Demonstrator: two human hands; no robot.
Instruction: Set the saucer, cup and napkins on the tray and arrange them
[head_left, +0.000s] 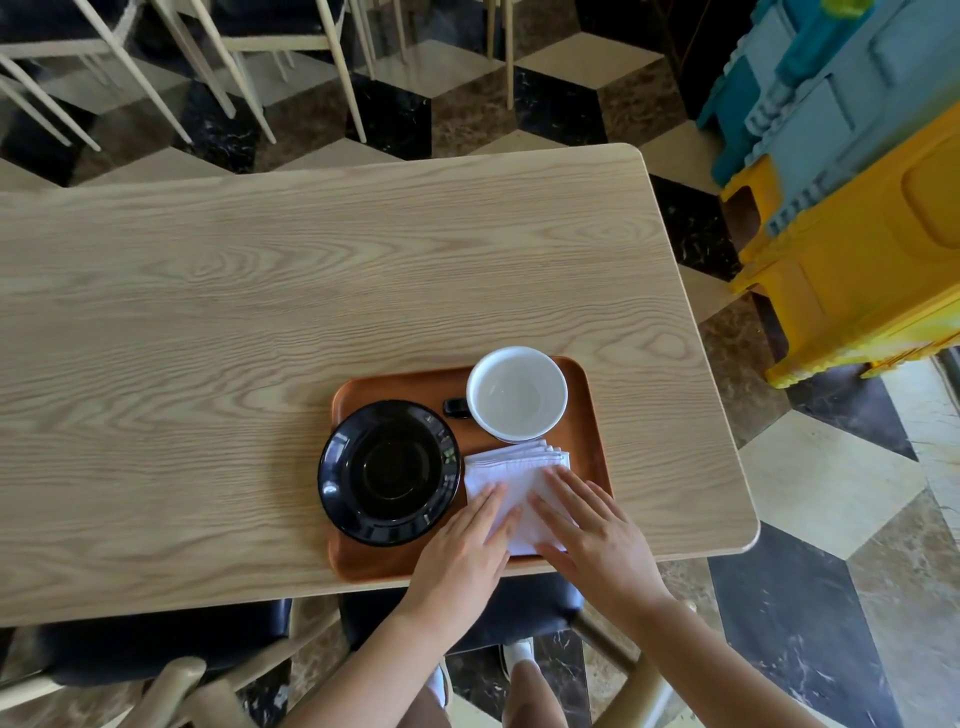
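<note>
The fingers (493, 501) of the left hand (460, 551) are lying flat and spread on the white napkins (519, 467), not pinching anything. The right hand (592, 540) is lying flat on them too. The napkins are sitting in the near right part of the brown tray (400, 387), touching the black saucer (389, 473) on the left. The white cup (517, 392) is sitting just behind them. To do this well, I think both hands should be pressing softly and sliding the pile straight, away from the saucer.
</note>
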